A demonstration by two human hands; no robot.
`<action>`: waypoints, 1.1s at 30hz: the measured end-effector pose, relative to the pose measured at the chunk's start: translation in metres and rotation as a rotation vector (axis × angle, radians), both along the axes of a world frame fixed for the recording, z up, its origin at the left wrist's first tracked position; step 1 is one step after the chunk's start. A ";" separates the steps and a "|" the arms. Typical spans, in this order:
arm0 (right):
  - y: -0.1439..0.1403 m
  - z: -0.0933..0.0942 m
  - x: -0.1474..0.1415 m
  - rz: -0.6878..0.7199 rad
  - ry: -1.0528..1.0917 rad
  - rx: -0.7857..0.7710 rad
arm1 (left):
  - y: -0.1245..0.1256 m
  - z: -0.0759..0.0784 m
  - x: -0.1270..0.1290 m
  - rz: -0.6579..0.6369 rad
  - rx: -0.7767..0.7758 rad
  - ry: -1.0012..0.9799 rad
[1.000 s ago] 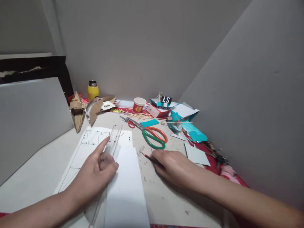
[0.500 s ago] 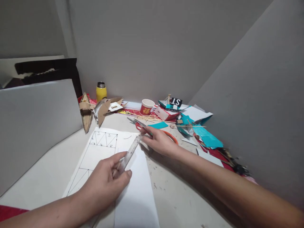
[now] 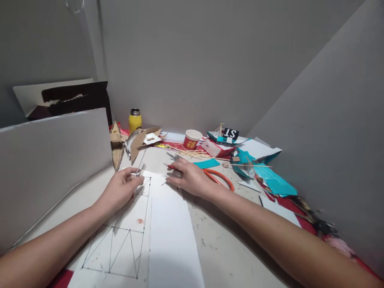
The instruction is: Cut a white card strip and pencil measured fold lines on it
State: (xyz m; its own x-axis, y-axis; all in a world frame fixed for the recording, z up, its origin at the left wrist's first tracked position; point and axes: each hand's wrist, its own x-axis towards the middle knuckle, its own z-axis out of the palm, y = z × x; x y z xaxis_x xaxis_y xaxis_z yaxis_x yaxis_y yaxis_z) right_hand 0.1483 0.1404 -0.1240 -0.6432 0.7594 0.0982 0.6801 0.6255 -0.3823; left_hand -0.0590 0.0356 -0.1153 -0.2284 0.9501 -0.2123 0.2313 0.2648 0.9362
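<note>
My left hand (image 3: 120,187) is raised over the sheet's upper part, its thumb and fingers nearly closed on a thin clear ruler (image 3: 141,166), seen almost edge-on and partly blurred. My right hand (image 3: 190,177) is curled palm down, its fingers bent around a red pencil (image 3: 174,168) whose tip points left; the thumb lies close to the surface. Beneath my left hand spreads the drawn sheet (image 3: 126,214), ruled with black lines, zigzag triangles and dots, its upper figure partly covered. A blank white sheet (image 3: 172,244) lies along its right side, towards me from my right fingertips. Next to my right hand, the orange handle of the scissors (image 3: 225,176) emerges, with dark blade tips beyond the knuckles. Farther out on the table (image 3: 210,244) come a teal strip (image 3: 207,163), thin wooden sticks (image 3: 193,155) and a red-and-white cup (image 3: 192,141), standing upright. At the far left stand a yellow bottle (image 3: 135,121) and, nearer, cardboard pieces (image 3: 138,147); at the right lie teal and white scraps (image 3: 277,180).
</note>
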 end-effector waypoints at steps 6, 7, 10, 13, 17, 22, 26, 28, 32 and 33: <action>0.009 -0.008 0.000 0.039 -0.062 0.045 | 0.000 -0.004 0.000 -0.024 0.010 -0.031; 0.015 -0.008 0.000 -0.024 -0.048 0.078 | 0.000 -0.004 -0.001 -0.033 0.014 -0.052; 0.028 -0.005 0.003 -0.194 0.033 0.165 | 0.002 0.002 -0.007 -0.053 0.021 -0.111; 0.027 0.001 0.001 -0.217 0.116 0.167 | 0.004 0.015 -0.017 -0.102 -0.013 -0.064; 0.009 0.006 -0.014 -0.118 0.203 0.064 | 0.002 0.036 -0.029 -0.261 -0.130 0.157; -0.004 0.002 -0.043 -0.039 0.285 -0.087 | -0.004 0.048 -0.039 -0.283 -0.157 0.411; -0.003 -0.008 -0.058 -0.046 0.313 -0.205 | -0.003 0.047 -0.044 -0.285 -0.142 0.539; -0.001 -0.012 -0.059 -0.058 0.311 -0.253 | -0.002 0.045 -0.046 -0.307 -0.160 0.562; 0.002 -0.015 -0.053 -0.069 0.312 -0.309 | 0.002 0.042 -0.046 -0.329 -0.188 0.530; 0.002 -0.015 -0.052 -0.069 0.314 -0.315 | 0.003 0.042 -0.046 -0.323 -0.191 0.523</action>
